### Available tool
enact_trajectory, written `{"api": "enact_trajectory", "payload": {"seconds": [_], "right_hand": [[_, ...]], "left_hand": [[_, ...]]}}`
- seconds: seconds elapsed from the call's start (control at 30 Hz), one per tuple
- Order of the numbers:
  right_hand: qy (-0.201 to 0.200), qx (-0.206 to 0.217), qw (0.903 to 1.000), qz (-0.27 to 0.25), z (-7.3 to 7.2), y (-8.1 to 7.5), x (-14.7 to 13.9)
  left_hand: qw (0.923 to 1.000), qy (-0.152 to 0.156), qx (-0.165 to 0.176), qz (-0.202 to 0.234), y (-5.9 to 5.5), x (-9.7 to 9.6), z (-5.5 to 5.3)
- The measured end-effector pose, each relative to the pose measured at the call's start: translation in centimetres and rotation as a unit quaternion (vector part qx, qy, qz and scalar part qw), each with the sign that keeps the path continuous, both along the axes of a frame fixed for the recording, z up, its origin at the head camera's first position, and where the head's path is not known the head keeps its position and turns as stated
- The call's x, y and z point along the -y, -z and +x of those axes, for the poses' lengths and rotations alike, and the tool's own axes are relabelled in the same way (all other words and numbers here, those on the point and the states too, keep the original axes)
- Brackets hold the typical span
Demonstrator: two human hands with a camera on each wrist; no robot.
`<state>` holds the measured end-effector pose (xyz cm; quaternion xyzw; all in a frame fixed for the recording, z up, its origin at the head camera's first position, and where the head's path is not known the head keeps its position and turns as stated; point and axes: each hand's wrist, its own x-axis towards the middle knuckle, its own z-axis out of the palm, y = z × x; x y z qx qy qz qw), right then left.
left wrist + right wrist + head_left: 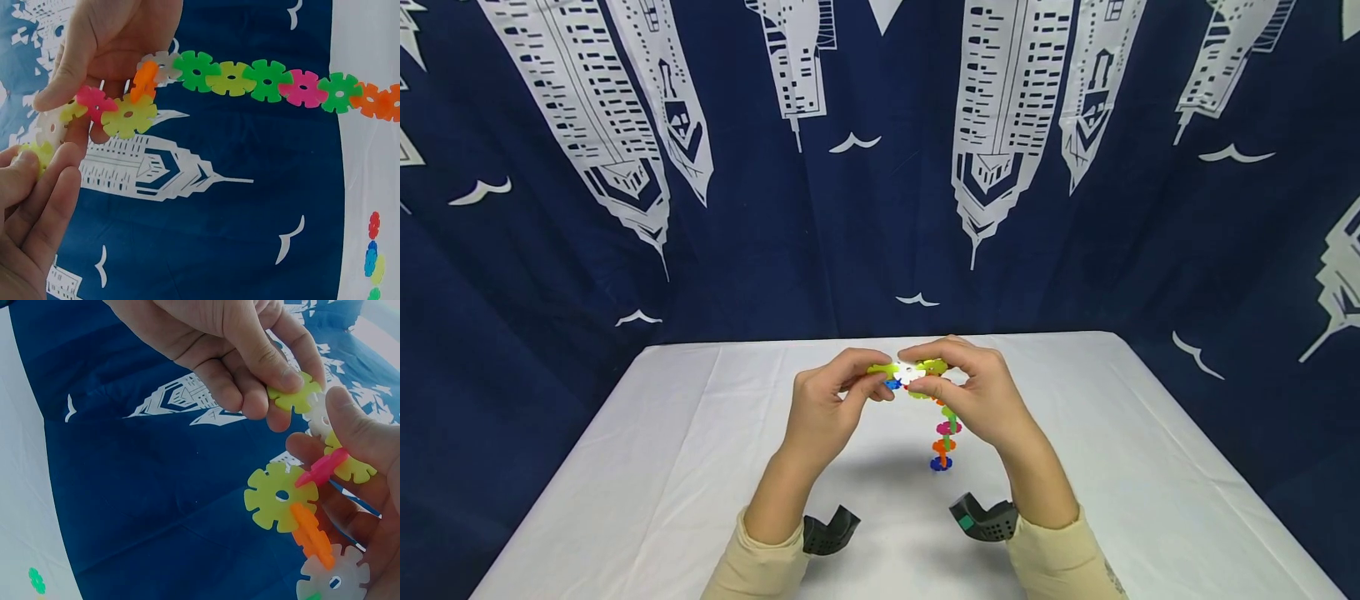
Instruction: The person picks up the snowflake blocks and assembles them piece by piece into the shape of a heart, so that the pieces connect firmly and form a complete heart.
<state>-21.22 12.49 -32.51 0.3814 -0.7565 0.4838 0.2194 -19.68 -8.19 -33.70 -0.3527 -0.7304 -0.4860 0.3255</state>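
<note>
My left hand (827, 404) pinches a yellow notched plastic disc (294, 395) between thumb and fingers. It meets a white notched disc (317, 415), which my right hand (981, 392) grips by the chain's end. Beyond it the chain runs through another yellow disc, a pink disc (322, 467), a larger yellow disc (262, 494), an orange disc (314, 537) and a clear whitish disc (337, 575). Green, yellow, pink and orange discs follow in the left wrist view, with a green disc (267, 81) among them. In the head view the chain hangs below my right hand to a dark blue disc (941, 463).
A white cloth covers the table (700, 467). Behind it hangs a navy curtain (865, 233) printed with white buildings and birds. Small coloured discs, including a red disc (374, 225), show against the white cloth in the left wrist view. Black wrist mounts (831, 531) sit under both wrists.
</note>
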Motion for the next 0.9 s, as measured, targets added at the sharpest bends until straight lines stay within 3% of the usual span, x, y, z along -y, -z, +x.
{"api": "enact_trajectory", "payload": {"seconds": [0.27,0.73,0.9], "right_hand": [[-0.016,0.003,0.9999,-0.005,0.10,-0.18,-0.01],[-0.026,0.031,0.9990,-0.021,0.05,0.12,0.26],[-0.023,0.030,0.9993,-0.005,-0.14,0.11,0.14]], "left_hand": [[0.9994,0.006,-0.027,-0.020,-0.40,0.21,0.21],[0.9995,0.010,-0.030,0.009,-0.23,-0.28,0.21],[0.9997,0.019,-0.013,0.012,-0.04,-0.11,-0.13]]}}
